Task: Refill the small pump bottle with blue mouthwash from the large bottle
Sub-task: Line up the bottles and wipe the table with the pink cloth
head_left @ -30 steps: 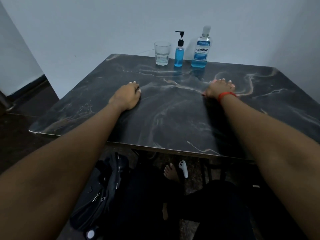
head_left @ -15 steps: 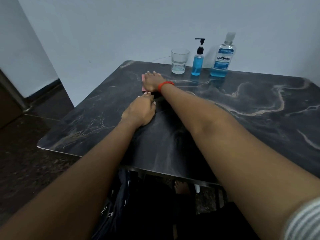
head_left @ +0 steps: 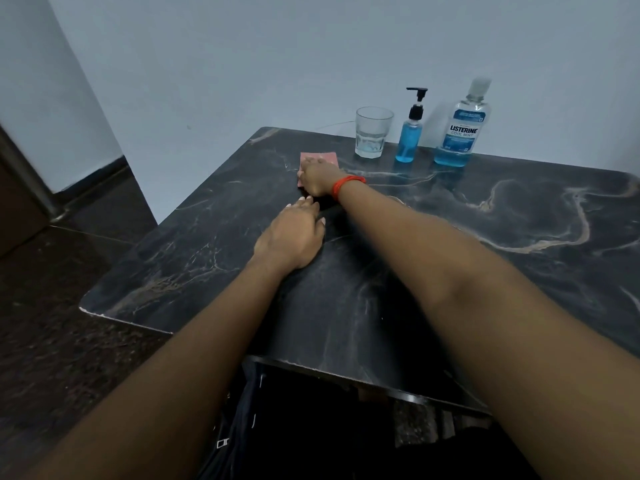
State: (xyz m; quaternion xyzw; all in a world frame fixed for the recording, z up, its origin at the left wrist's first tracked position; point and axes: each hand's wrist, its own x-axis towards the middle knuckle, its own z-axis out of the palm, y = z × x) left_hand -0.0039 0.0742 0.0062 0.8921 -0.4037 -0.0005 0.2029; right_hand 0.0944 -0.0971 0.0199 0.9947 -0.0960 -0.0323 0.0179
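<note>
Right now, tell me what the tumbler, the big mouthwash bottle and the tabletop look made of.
Tumbler: clear glass, apparently, thick-walled and faceted. Big mouthwash bottle: clear plastic by the look, blue liquid showing through, printed label. Tabletop: dark polished marble or marble-look laminate, pale veins, faint reflections.

A clear drinking glass point(head_left: 373, 133) stood at the back of the dark marbled bench point(head_left: 519, 237), a pink cloth point(head_left: 318, 156) lying near it.
</note>
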